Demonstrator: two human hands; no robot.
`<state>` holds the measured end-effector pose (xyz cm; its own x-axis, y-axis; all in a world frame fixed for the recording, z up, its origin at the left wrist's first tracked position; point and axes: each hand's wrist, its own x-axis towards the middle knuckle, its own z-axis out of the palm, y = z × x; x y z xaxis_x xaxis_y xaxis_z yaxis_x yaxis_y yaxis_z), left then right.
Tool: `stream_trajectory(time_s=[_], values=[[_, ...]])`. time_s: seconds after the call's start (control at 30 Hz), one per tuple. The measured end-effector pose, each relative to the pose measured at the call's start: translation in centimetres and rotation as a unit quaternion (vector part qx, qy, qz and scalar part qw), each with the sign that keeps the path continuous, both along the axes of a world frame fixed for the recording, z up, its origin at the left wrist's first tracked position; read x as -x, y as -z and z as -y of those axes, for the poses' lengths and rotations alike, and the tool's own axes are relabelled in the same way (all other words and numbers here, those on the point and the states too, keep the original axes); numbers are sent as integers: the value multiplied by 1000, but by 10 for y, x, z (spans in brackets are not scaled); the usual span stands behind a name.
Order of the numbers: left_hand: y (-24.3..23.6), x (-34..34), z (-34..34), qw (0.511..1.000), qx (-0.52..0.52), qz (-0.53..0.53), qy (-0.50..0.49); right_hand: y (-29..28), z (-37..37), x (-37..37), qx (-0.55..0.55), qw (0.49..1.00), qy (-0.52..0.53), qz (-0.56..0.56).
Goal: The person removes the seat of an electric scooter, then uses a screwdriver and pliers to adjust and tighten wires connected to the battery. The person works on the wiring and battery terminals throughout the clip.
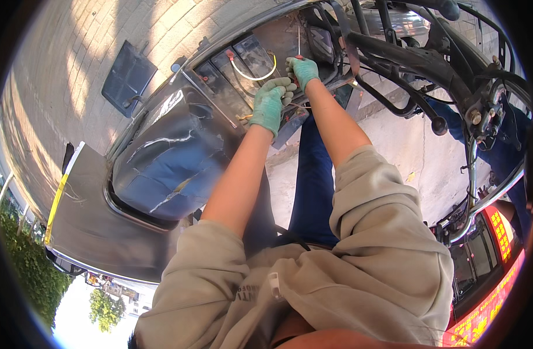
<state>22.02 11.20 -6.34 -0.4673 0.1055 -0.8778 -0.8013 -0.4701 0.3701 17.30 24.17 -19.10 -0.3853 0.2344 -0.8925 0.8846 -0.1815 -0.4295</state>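
One gloved right hand [305,71] shows in my head view, closed round a red-handled tool [299,42] whose thin shaft points far. Close by, nearer and to its left, I see the gloved left hand [268,107], fingers curled; I cannot tell whether they grip anything. Both are at an open compartment [287,36] holding dark batteries [253,49] and a white cable [257,79].

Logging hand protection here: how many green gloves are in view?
2: one on the left hand, by the batteries; one on the right hand, farther forward and right. Others could be hidden.
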Motion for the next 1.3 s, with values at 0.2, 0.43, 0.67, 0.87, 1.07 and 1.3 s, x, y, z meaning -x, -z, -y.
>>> stream_trajectory(time_s=[0.2, 0.43, 0.67, 0.87, 1.07, 1.3], values=[[32, 1, -12, 995, 53, -46, -71, 50, 12, 26, 96, 993, -37, 49], [76, 12, -2, 961, 109, -10, -254, 9, 29, 18, 118, 988, -99, 15], [112, 36, 21, 902, 162, 9, -399, -3, 73, 14, 100, 995, -19, -8], [127, 51, 26, 891, 124, 25, -435, 15, 98, 18, 69, 991, 92, -67], [129, 30, 19, 932, 123, 3, -341, 1, 51, -3, -4, 997, -36, -75], [121, 27, 9, 978, 190, -37, -83, -2, 22, -5, -49, 915, -299, -267]])
